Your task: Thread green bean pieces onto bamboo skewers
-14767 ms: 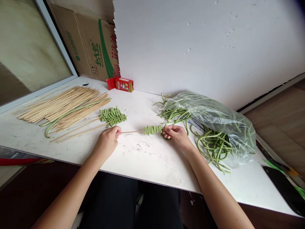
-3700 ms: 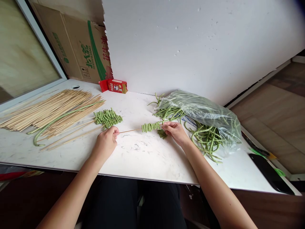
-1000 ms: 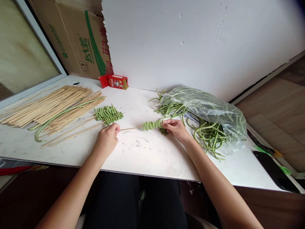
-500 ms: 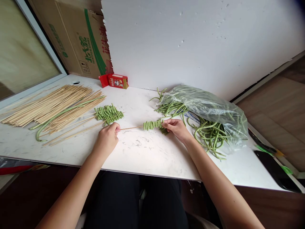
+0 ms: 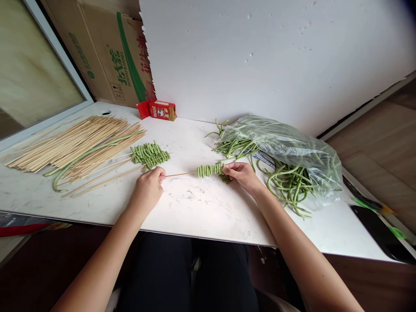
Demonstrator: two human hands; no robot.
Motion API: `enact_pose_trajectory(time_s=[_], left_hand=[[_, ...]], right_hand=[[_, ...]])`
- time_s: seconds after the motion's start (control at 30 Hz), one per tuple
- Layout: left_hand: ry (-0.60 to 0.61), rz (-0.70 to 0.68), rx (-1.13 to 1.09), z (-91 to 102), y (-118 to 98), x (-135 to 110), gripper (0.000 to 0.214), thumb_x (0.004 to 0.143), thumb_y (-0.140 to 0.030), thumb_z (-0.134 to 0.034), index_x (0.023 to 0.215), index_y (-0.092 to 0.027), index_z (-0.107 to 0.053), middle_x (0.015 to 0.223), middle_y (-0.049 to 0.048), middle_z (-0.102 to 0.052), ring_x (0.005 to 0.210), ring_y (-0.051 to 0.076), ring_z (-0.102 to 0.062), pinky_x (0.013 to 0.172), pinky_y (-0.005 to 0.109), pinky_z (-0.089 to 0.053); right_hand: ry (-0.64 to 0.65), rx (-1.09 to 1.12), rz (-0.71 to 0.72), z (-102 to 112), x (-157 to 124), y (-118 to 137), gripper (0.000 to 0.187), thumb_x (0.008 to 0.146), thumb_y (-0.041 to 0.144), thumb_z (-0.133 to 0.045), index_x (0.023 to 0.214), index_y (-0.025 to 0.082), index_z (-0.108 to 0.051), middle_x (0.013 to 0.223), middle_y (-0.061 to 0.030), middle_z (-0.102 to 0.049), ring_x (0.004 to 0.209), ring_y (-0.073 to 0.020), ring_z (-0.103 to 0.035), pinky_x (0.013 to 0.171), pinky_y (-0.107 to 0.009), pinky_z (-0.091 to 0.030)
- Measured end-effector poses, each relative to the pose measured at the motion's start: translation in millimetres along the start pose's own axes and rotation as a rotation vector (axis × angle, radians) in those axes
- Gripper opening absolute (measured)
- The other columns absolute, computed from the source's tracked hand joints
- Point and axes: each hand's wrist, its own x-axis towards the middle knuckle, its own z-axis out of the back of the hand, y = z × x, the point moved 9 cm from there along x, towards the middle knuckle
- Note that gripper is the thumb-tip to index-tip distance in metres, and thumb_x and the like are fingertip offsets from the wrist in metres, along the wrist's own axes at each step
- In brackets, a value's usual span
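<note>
My left hand (image 5: 148, 190) pinches the blunt end of a thin bamboo skewer (image 5: 180, 174) that lies level just above the white table (image 5: 201, 208). Folded loops of green long bean (image 5: 208, 170) sit threaded on the skewer's right part. My right hand (image 5: 242, 175) is closed on the bean at the skewer's tip, with more coiled bean under its fingers. Finished bean skewers (image 5: 150, 155) lie to the left of my left hand.
A big heap of bare bamboo skewers (image 5: 74, 144) with one long bean (image 5: 76, 162) across it covers the table's left. A clear plastic bag of long beans (image 5: 286, 162) lies at the right. A small red carton (image 5: 158, 110) and a cardboard box (image 5: 107, 52) stand at the back. A dark object (image 5: 380, 232) lies far right.
Almost nothing has moved in the last second: both hands keep their hold on the skewer and bean, and the view has shifted slightly.
</note>
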Motion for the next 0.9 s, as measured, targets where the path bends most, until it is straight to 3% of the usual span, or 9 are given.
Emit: enact_pose_trajectory(time_s=[0.9], left_hand=[[0.002, 0.001, -0.011, 1.4, -1.6, 0.1, 0.036, 0.076, 0.008, -0.046, 0.087, -0.023, -0.061, 0.088, 0.0039, -0.077, 0.088, 0.024, -0.075, 0.078, 0.030, -0.053]], right_hand=[[0.017, -0.032, 0.004, -1.9, -0.9, 0.3, 0.058, 0.059, 0.068, -0.097, 0.082, 0.018, -0.081, 0.069, -0.0028, -0.070, 0.062, -0.0131, -0.049, 0.059, -0.030, -0.039]])
